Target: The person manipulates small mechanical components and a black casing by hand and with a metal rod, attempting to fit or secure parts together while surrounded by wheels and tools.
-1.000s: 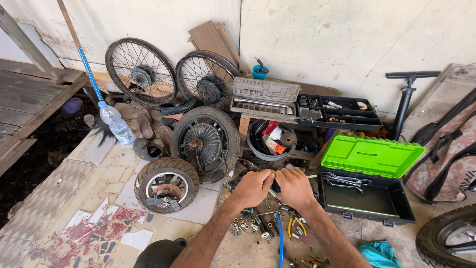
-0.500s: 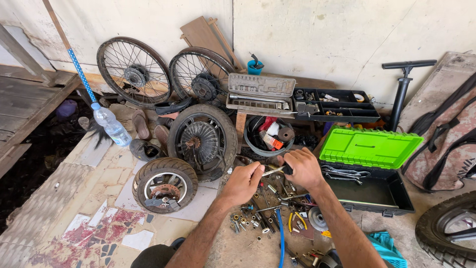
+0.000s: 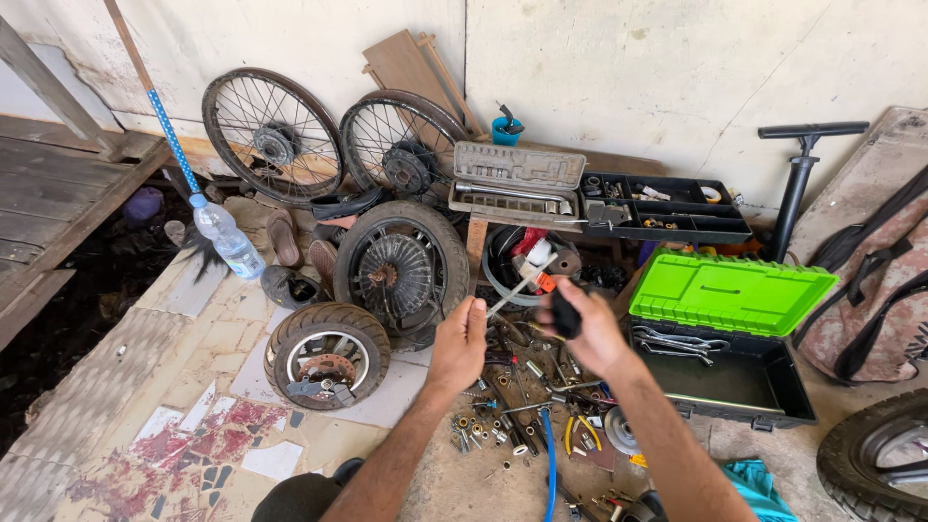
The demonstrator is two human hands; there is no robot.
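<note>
A cracked tiled floor [image 3: 208, 362] is seen from above, bounded by a stained pale wall [image 3: 619, 68] at the back and wooden planks [image 3: 53, 203] at the left. Two spoked wheels [image 3: 274, 135] are leaned against the wall, a tyre with a hub [image 3: 401, 271] is stood in front of them, and a smaller wheel [image 3: 327, 356] is laid flat on the floor. A socket set [image 3: 517, 179] and a black tray [image 3: 667, 208] are set on a low support near the wall, beside a pump [image 3: 797, 174]. An open toolbox with a green lid [image 3: 730, 295] is placed at the right, and a water bottle [image 3: 227, 237] is laid at the left. Loose nuts, bolts and pliers [image 3: 522, 416] are scattered on the floor below the hands. The right hand [image 3: 585, 329] is closed around the dark handle of a screwdriver [image 3: 522, 285], its grip clamped tight. The shaft is held slanting upward to the right over the scattered parts. The left hand [image 3: 459, 338] is held just beside the shaft's lower end, fingers curled together; whether the shaft is touched cannot be told.
</note>
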